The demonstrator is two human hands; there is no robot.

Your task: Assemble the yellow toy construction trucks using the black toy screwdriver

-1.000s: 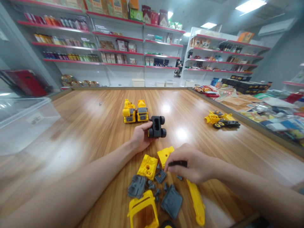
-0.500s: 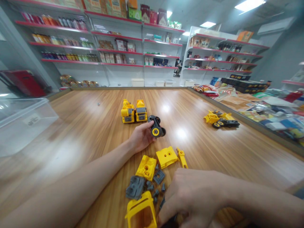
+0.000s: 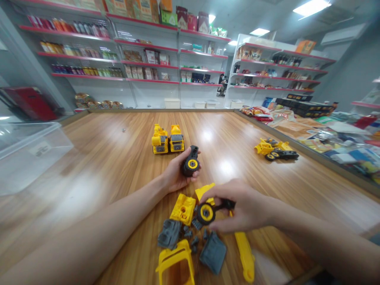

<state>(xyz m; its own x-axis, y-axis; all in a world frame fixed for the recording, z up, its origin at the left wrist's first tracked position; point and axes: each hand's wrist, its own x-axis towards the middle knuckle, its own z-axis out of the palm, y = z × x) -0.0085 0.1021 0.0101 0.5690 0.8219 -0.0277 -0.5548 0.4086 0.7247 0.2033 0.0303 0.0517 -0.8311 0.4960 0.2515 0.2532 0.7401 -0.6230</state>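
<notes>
My left hand (image 3: 175, 172) is closed around a black toy wheel piece (image 3: 190, 162) with a yellow hub, its dark arm pointing up. Between the thumb and fingers of my right hand (image 3: 242, 204) is a second black wheel piece (image 3: 207, 213), also yellow-hubbed. Under and around it lie yellow body parts (image 3: 183, 209), a grey moulded part (image 3: 169, 233), a yellow frame (image 3: 176, 261), a grey bucket-like part (image 3: 213, 253) and a long yellow arm (image 3: 246, 257). Several small grey screws (image 3: 194, 243) are among them. Another yellow plate is partly covered by my right hand.
Two assembled yellow toy trucks (image 3: 168, 139) stand beyond my left hand. Yellow and black toy parts (image 3: 276, 149) lie at the right of the wooden table (image 3: 118, 158). A clear plastic bin (image 3: 32, 154) is at the left edge, and piled packages (image 3: 332, 130) line the right.
My right hand has risen from the near parts, bringing up a black wheel piece and uncovering the grey bucket-like part and long yellow arm. The wheel piece in my left hand has turned.
</notes>
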